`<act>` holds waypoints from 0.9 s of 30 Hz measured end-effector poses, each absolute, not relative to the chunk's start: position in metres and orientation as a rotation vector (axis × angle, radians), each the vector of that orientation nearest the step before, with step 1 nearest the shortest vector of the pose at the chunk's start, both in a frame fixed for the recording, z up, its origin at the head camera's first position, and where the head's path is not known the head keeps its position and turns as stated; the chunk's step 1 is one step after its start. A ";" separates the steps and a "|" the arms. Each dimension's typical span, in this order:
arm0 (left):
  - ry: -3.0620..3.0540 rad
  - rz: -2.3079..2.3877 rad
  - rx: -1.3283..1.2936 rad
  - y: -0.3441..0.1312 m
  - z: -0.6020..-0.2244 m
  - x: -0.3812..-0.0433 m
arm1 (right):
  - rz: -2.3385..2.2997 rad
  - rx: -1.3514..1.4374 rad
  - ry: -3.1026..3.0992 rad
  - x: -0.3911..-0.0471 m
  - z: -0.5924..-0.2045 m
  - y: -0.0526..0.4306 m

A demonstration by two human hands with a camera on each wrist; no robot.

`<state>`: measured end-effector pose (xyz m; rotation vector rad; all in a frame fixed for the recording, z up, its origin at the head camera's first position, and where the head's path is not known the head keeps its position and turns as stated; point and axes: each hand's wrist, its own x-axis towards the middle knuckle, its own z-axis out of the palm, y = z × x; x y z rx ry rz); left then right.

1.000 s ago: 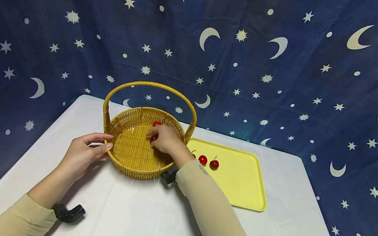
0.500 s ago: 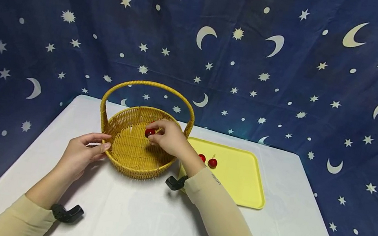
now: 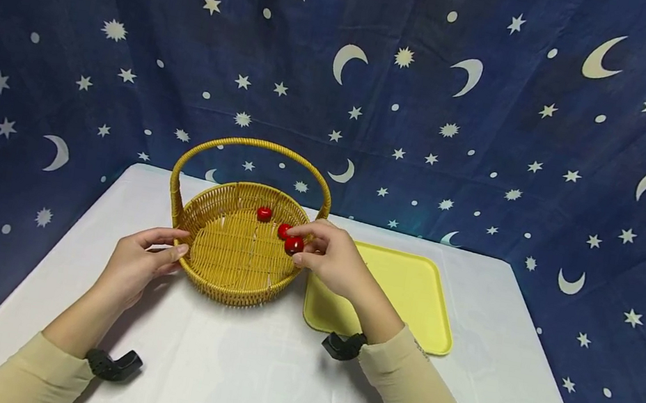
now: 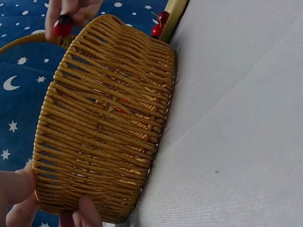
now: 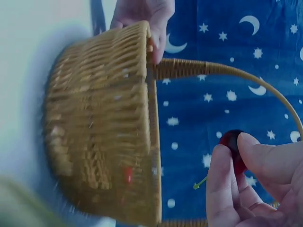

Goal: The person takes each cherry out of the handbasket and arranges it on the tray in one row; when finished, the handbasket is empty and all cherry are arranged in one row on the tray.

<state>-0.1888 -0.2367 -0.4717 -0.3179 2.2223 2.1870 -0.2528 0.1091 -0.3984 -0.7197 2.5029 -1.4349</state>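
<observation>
My left hand (image 3: 145, 261) grips the near-left rim of a round wicker basket (image 3: 232, 296), thumb and fingers on either side of it. Between the thumb and fingers of my right hand (image 3: 333, 256) is a dark red cherry (image 3: 293, 246), pinched above the basket's right rim. Its green stem (image 5: 200, 183) shows in the right wrist view. Inside the basket lie two more cherries, one toward the back (image 3: 265, 213) and another cherry (image 3: 284, 231) just behind the held one. The left wrist view shows the basket's woven side with my left fingertips (image 4: 88, 210) against it.
A yellow tray (image 3: 410, 293) lies right of the basket, partly behind my right hand and wrist. Cherries (image 4: 157, 30) on it show in the left wrist view. The basket's tall handle (image 3: 259, 143) arches over it. A star-and-moon cloth (image 3: 501, 117) hangs behind the white table (image 3: 233, 370).
My right hand has come up out of the basket's inside and moved right with the cherry, uncovering the two cherries there. My left hand stays at the rim.
</observation>
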 end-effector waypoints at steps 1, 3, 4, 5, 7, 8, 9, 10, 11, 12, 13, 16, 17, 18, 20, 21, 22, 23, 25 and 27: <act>2.220 2.189 -0.319 -0.237 -0.472 -0.189 | -1.446 -0.703 2.503 -0.251 -0.399 0.116; 2.214 2.195 -0.322 -0.237 -0.472 -0.188 | -1.466 -0.671 2.511 -0.247 -0.402 0.130; 2.211 2.200 -0.324 -0.237 -0.472 -0.188 | -1.477 -0.654 2.519 -0.246 -0.404 0.137; 2.208 2.203 -0.325 -0.237 -0.472 -0.188 | -1.490 -0.639 2.526 -0.245 -0.407 0.145; 2.213 2.200 -0.319 -0.237 -0.472 -0.188 | -1.507 -0.593 2.550 -0.244 -0.412 0.161; 2.213 2.200 -0.319 -0.237 -0.472 -0.188 | -1.506 -0.568 2.573 -0.245 -0.415 0.170; 2.213 2.203 -0.318 -0.237 -0.473 -0.188 | -1.504 -0.539 2.593 -0.245 -0.418 0.179; 2.215 2.202 -0.317 -0.237 -0.473 -0.189 | -1.501 -0.507 2.613 -0.245 -0.421 0.187; 2.219 2.198 -0.316 -0.237 -0.473 -0.189 | -1.490 -0.475 2.634 -0.245 -0.423 0.196; 2.221 2.197 -0.316 -0.237 -0.473 -0.189 | -1.471 -0.438 2.662 -0.246 -0.426 0.205; 2.222 2.197 -0.317 -0.237 -0.473 -0.189 | -1.453 -0.402 2.687 -0.247 -0.429 0.213; 2.224 2.194 -0.318 -0.237 -0.473 -0.189 | -1.378 -0.293 2.752 -0.250 -0.440 0.236; 2.223 2.194 -0.318 -0.237 -0.474 -0.189 | -1.343 -0.254 2.773 -0.252 -0.444 0.242; 2.221 2.197 -0.319 -0.237 -0.474 -0.189 | -1.312 -0.219 2.787 -0.254 -0.447 0.248; 2.220 2.200 -0.322 -0.237 -0.474 -0.189 | -1.251 -0.169 2.804 -0.258 -0.455 0.257; 2.220 2.201 -0.324 -0.237 -0.473 -0.189 | -1.225 -0.145 2.808 -0.260 -0.458 0.260; 2.220 2.202 -0.325 -0.237 -0.473 -0.189 | -1.196 -0.127 2.814 -0.262 -0.462 0.262; 2.219 2.204 -0.327 -0.237 -0.473 -0.189 | -1.175 -0.109 2.817 -0.263 -0.465 0.264; 2.221 2.201 -0.332 -0.237 -0.473 -0.189 | -1.161 -0.089 2.811 -0.267 -0.471 0.267; 2.225 2.196 -0.333 -0.236 -0.473 -0.189 | -1.167 -0.067 2.797 -0.271 -0.478 0.268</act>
